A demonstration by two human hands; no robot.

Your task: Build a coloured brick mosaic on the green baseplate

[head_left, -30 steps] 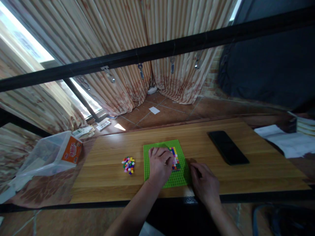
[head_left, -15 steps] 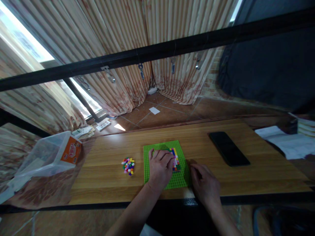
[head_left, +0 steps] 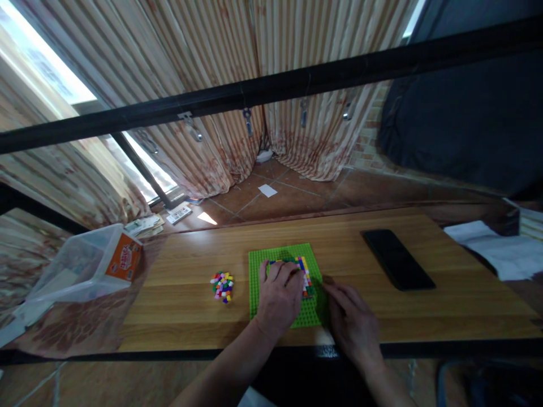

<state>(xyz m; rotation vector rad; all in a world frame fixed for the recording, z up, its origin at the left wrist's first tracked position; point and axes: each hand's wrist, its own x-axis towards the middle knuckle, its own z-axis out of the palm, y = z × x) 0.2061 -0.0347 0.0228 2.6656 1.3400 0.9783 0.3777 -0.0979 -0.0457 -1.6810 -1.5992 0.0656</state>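
Note:
A green studded baseplate (head_left: 275, 252) lies on the wooden table (head_left: 382, 316) in front of me. A patch of small coloured bricks (head_left: 304, 270) is fixed on it, towards its right side. My left hand (head_left: 280, 297) lies flat on the plate with fingers stretched out, covering most of that patch. My right hand (head_left: 352, 325) rests at the plate's right edge, fingers loosely extended and touching it. A small heap of loose coloured bricks (head_left: 222, 285) sits on the table to the left of the plate.
A black phone (head_left: 397, 259) lies on the table to the right. A clear plastic box with an orange label (head_left: 91, 263) stands off the table's left end. White papers (head_left: 492, 249) are at the far right. Striped curtains hang behind.
My left hand has slid a little toward me on the baseplate, showing the top row of fixed bricks. My right hand has hardly moved.

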